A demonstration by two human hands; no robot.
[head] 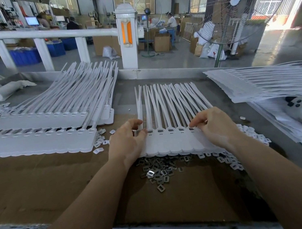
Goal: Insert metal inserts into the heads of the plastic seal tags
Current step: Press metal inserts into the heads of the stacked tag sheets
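Both hands down on a white strip of seal tags [170,142] in the middle of the counter [41,183]. Flat joined heads near the person, long thin tails fanning away toward 12 o'clock. Small square holes along the heads, with shiny metal already showing in several. Left hand [128,141] at the strip's 9 o'clock end, fingers [138,123] curled, pinching at the first head; something small and shiny between them, too small to tell what. Right hand [215,125] at the strip's 3 o'clock end, fingers [196,122] bent and close together, tips pressing on the last head; cannot tell if holding anything.

Heap of grey metal inserts [158,171] on brown cardboard at 6 o'clock, just under the strip's near edge. Pile of little white plastic squares [243,141] at 4 o'clock, touching the strip. More white tag strips stacked at 10 o'clock [52,114], with a few loose white squares [100,139] beside them. Another stack of white strips [255,83] at 2 o'clock. Big fan [228,11] standing past the counter at 1 o'clock.
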